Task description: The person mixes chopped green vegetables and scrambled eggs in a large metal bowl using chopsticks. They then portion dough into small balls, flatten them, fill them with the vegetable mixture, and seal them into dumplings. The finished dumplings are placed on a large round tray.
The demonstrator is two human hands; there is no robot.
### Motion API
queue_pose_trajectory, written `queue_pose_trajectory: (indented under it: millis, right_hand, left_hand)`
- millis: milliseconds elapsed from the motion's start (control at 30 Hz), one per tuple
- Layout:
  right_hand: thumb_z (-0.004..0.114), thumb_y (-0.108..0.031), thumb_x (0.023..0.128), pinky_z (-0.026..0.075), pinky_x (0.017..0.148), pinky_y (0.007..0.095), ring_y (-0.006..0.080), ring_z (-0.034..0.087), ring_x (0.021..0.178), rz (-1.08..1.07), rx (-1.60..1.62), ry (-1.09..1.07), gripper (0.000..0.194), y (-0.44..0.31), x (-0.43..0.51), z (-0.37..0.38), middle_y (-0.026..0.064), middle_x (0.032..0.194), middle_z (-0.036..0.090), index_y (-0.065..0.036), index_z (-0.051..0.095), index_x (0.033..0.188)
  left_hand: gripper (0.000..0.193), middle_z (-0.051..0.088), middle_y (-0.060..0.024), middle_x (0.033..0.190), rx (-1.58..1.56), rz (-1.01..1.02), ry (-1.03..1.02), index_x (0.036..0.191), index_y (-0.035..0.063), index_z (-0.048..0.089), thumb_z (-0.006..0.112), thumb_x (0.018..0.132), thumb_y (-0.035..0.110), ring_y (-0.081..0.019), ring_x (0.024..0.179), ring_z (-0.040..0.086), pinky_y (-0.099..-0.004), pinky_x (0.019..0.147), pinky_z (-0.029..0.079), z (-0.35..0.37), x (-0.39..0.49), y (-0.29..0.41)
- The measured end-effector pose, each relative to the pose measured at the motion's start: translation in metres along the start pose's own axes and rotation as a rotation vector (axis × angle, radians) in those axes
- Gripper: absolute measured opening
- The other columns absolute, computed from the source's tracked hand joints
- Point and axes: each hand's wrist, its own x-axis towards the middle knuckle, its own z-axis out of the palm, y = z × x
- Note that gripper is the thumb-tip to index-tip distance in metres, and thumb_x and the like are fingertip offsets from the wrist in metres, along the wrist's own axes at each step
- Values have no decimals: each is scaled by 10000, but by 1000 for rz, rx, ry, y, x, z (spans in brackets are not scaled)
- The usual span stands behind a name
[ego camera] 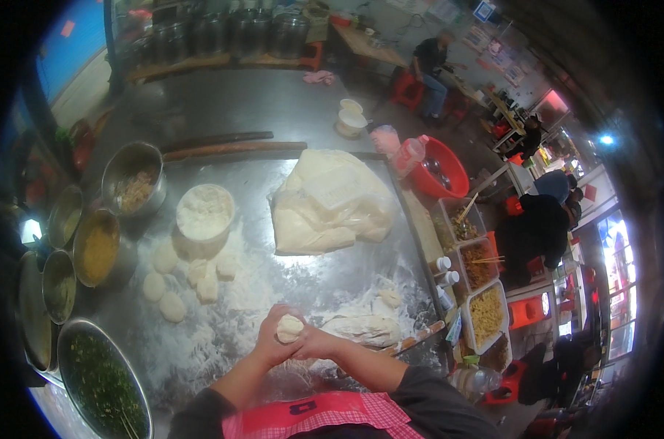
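Observation:
A ball of dough [290, 328] sits between my left hand [277, 343] and my right hand [313, 341], whose fingers close around it over the floured steel table [244, 329]. Left of my hands lie several round dough pieces [172, 307] and smaller cut dough pieces [207, 286]. Behind these stands a tub of flour [205, 213]. A large mass of dough [332, 203], partly under clear plastic, lies beyond my hands. Close to my right forearm are a long floured dough roll [365, 329] and a wooden rolling pin [418, 336].
Steel bowls of filling, one with chopped greens [104, 384], line the left side. Plastic containers of food [486, 316] and white-capped bottles [448, 278] stand at the right, near a red basin [440, 167]. Long wooden rods [233, 149] lie beyond. Several people are farther off, one seated [433, 71].

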Motion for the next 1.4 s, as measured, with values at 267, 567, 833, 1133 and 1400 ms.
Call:
queue_pose_trajectory:
  millis: [267, 567, 833, 1133, 1400]
  right_hand:
    - [674, -114, 752, 495, 767, 350, 193, 605, 853, -293, -87, 144, 316, -10, 0, 17, 103, 970, 660, -50, 626, 1058]
    - [655, -79, 739, 449, 670, 347, 215, 535, 710, -165, -155, 322, 181, -1, -4, 10, 89, 771, 558, -73, 527, 866]
    - [712, -127, 788, 474, 702, 327, 215, 577, 740, -149, -33, 726, 161, -11, 1, 11, 98, 809, 601, -65, 579, 854]
    - [806, -363, 718, 401, 994, 456, 377, 515, 1192, -294, -647, 564, 690, -48, -35, -35, 185, 1311, 540, -62, 523, 1271]
    - [800, -286, 756, 421, 1043, 425, 347, 524, 1250, -325, -441, 421, 660, -10, -34, -33, 183, 1359, 543, -37, 551, 1315]
  left_hand:
    - [397, 568, -150, 951, 300, -57, 140, 1030, 64, 597, 776, 691, 166, -337, 898, 581, -388, 805, 479, -33, 18, -33]
    - [611, 590, -196, 1088, 480, -418, 322, 1197, -24, 536, 745, 806, 396, -352, 1047, 566, -419, 934, 449, -100, 31, -80]
    - [865, 504, -171, 1349, 373, 30, -263, 1367, 14, 448, 885, 677, 301, -289, 1273, 474, -402, 1056, 408, -31, -2, -43]
    - [679, 640, -58, 1196, -651, -473, -329, 1291, 33, 552, 870, 709, 178, -156, 1042, 632, -317, 904, 522, 10, -1, -48]
    - [419, 568, -159, 1296, 241, 148, 65, 1113, 89, 667, 805, 739, 220, -364, 1306, 447, -455, 1075, 375, 28, 1, -11]
